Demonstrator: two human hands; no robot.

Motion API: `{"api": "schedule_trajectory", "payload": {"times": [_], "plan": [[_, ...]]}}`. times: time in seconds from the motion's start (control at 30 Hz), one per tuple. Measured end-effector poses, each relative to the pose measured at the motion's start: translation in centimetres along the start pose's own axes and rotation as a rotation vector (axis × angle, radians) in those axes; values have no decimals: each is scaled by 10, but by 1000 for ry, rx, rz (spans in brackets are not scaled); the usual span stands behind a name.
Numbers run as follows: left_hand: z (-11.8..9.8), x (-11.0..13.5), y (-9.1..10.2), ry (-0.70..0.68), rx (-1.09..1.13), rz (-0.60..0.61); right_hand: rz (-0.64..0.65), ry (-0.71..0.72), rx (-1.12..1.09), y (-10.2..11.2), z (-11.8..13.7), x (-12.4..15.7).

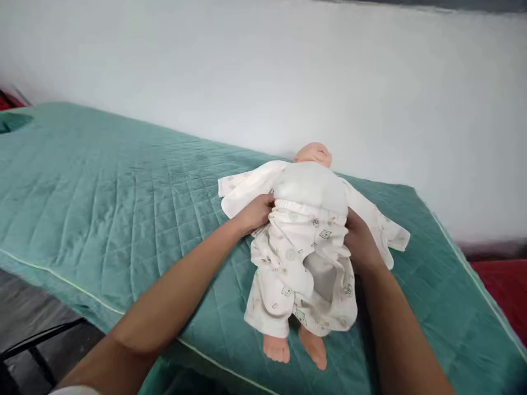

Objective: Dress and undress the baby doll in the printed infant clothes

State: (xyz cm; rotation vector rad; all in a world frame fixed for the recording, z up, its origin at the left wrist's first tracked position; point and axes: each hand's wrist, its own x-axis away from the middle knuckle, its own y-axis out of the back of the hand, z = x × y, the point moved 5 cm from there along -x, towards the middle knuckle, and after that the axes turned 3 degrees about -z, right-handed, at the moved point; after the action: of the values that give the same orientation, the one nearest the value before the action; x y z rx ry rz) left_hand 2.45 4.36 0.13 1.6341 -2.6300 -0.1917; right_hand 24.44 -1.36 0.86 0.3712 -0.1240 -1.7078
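A baby doll (313, 153) lies on its back on a green quilted cover, its feet toward me. It wears white printed baby pants (284, 258), with both bare feet showing below the cuffs. A white baby top (310, 186) covers its torso, the sleeves spread to both sides. At the left end of the elastic waistband, my left hand (258, 213) is closed with its fingers pinching the edge. My right hand (362, 241) grips the right side of the waistband, its fingertips partly hidden behind the cloth. An opening shows between the pant legs.
The green quilted cover (123, 186) spreads over a bed against a white wall (206, 71). A red surface (502, 291) stands at the right. Black metal bars (41, 340) are at the lower left, above a dark floor (24, 296).
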Motion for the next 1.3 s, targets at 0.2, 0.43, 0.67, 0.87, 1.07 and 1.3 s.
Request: {"api": "schedule_trajectory", "payload": {"times": [0.2,0.43,0.67,0.87,1.07,1.3], "plan": [[4,-1,3,-9,41,29,29,-52,-19,2,1,5],[7,-3,8,16,-29,18,34,-88,48,5,-5,3],[9,-4,13,52,-117,-32,37,-113,120,7,-8,2],[4,-3,12,37,-174,-39,45,-120,137,6,-7,2],[0,0,14,29,-220,-47,82,-128,134,7,-11,2],[-3,4,24,23,-248,-1,216,-167,12,10,-8,6]]}}
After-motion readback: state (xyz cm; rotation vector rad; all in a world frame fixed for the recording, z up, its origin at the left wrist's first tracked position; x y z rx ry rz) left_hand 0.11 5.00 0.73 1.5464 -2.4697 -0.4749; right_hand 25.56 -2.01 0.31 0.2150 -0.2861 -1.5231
